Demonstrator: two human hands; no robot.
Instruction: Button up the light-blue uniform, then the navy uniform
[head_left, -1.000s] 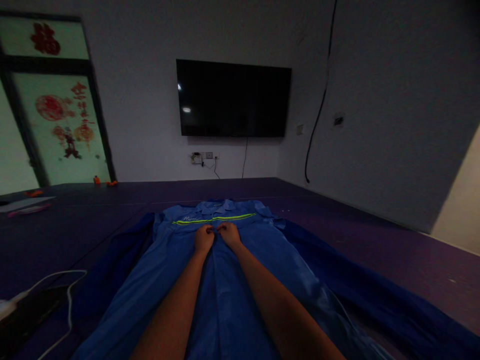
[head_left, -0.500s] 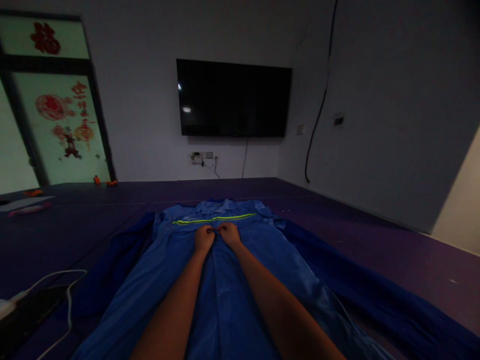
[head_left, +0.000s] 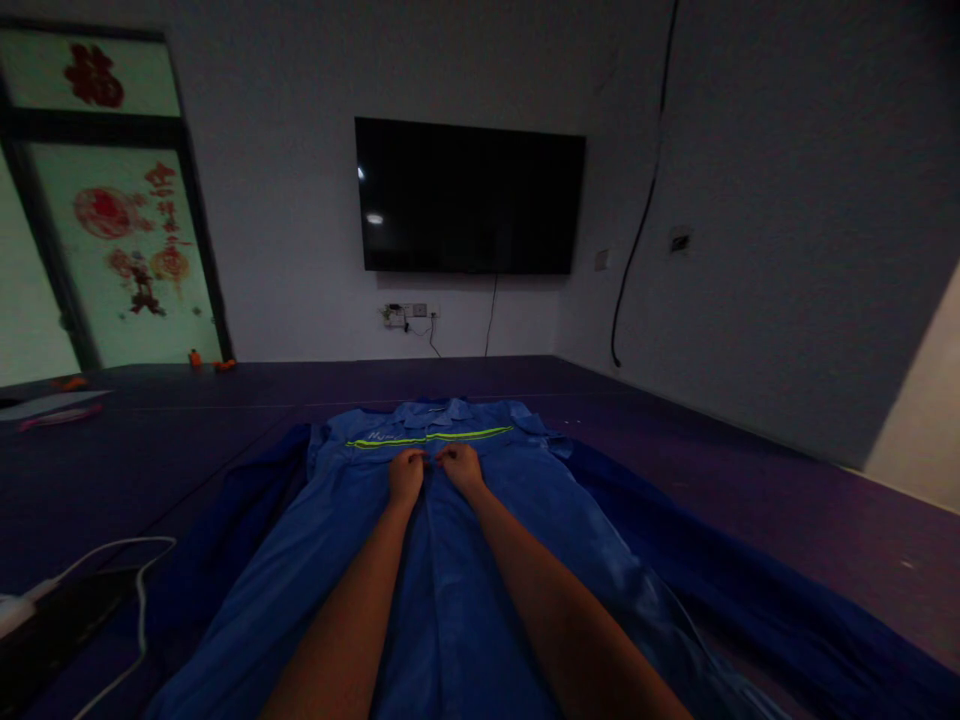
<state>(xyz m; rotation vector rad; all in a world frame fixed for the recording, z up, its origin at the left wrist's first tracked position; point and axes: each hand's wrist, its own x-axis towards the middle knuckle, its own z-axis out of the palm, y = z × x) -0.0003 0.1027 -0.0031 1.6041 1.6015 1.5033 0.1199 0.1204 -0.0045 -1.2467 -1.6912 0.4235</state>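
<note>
Shows left hand (head_left: pixel 407 473) and right hand (head_left: pixel 459 466), side by side, pinching front edges of blue coverall (head_left: pixel 570 520), seemingly to fasten them; reflective stripe (head_left: pixel 427 438) just beyond, floor (head_left: pixel 750 480) beneath.

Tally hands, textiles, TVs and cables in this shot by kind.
Hands: 2, left hand, right hand
Textiles: 2, blue garment, dark cloth under it
TV: 1
Cables: 2, white cable, black wall cable
Total: 7

Purple floor (head_left: pixel 750 480): blue coverall (head_left: pixel 444 610), wht cable (head_left: pixel 120 545).
</note>
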